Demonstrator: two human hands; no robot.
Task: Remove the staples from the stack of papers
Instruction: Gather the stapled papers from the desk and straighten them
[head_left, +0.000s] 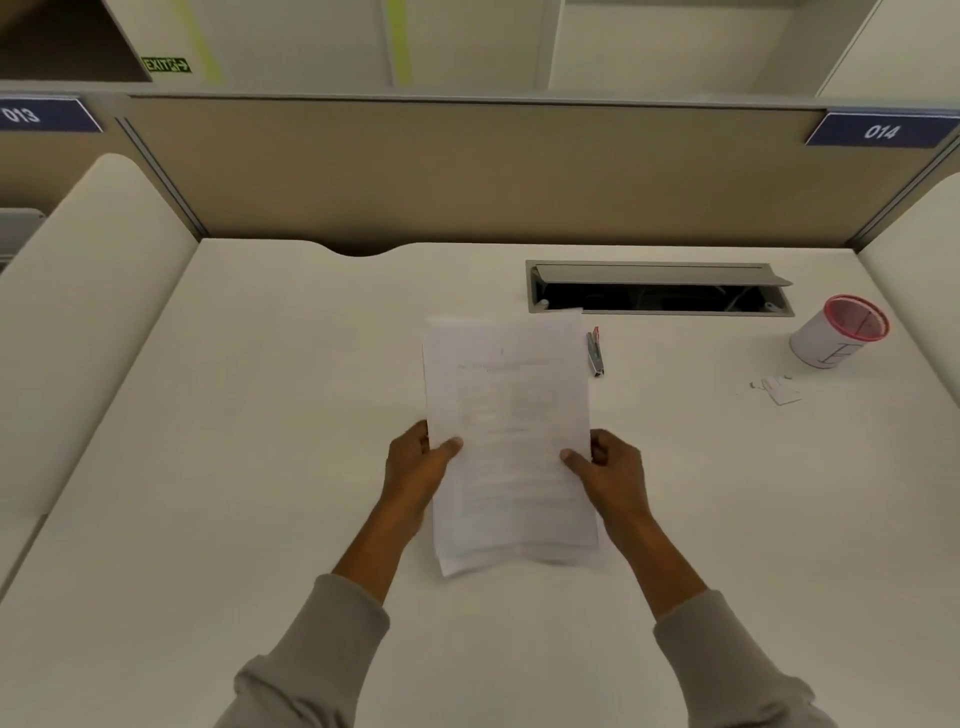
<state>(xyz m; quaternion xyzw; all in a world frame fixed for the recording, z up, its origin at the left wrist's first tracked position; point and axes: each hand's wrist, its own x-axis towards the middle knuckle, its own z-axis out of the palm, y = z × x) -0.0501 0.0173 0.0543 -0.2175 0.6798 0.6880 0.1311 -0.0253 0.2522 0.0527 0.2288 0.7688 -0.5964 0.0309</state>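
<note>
The stack of papers (511, 441) sits at the centre of the desk (234, 415), a smooth off-white surface with a rounded notch in its far edge; the sheets are thin, white, rectangular, faintly printed, and slightly fanned at the near edge, where lower sheets show beneath the top one. The left hand (415, 467) grips the stack's left edge, thumb pressed on the top sheet and fingers curled behind; the right hand (610, 470) clamps the right edge likewise, thumb on top; both sleeves are of grey soft fabric. Whether the stack rests flat or is lifted at its far end cannot be told; no staple can be made out on the paper at this sharpness. Just beside the stack's far right corner lies a slim metallic tool (595, 351) with a red tip, apart from the paper. Beyond it a rectangular grey cable hatch (660, 288) stands open, dark inside. Well to the right stands a cylindrical white cup (839, 332) with a red rim; near it lie small white paper scraps (779, 389). A tan fabric partition (467, 171) backs the desk.
</note>
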